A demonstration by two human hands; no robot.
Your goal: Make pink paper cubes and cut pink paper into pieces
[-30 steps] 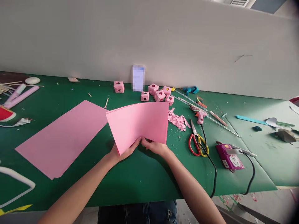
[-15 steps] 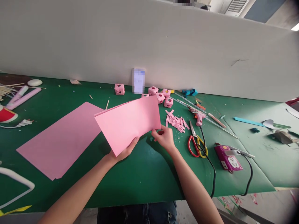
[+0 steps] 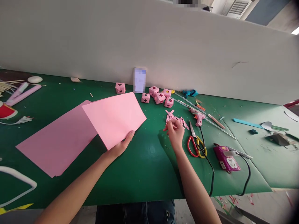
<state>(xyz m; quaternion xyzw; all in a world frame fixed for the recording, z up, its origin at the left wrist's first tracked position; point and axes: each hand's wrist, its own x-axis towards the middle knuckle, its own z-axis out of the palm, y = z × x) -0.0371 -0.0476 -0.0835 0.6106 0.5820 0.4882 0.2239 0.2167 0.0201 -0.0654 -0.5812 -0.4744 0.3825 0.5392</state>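
Note:
My left hand (image 3: 120,147) grips the near edge of a pink paper sheet (image 3: 114,117) and holds it low over the green mat, leaning to the left. A larger pink sheet (image 3: 58,137) lies flat beneath and to its left. My right hand (image 3: 174,131) is off the sheet, fingers curled in a pinch at the near edge of a pile of pink paper strips (image 3: 176,119); I cannot make out what it pinches. Red and yellow scissors (image 3: 195,143) lie just right of that hand.
Several small pink paper cubes (image 3: 159,97) stand by the white wall. A pink glue gun (image 3: 198,117) with a black cord, a purple power strip (image 3: 226,158), long sticks and paper scraps lie to the right. Pink tubes (image 3: 21,93) and white cable sit at the left.
My right hand let go of the pink sheet and moved right to the strip pile. My left hand swung the sheet down and to the left.

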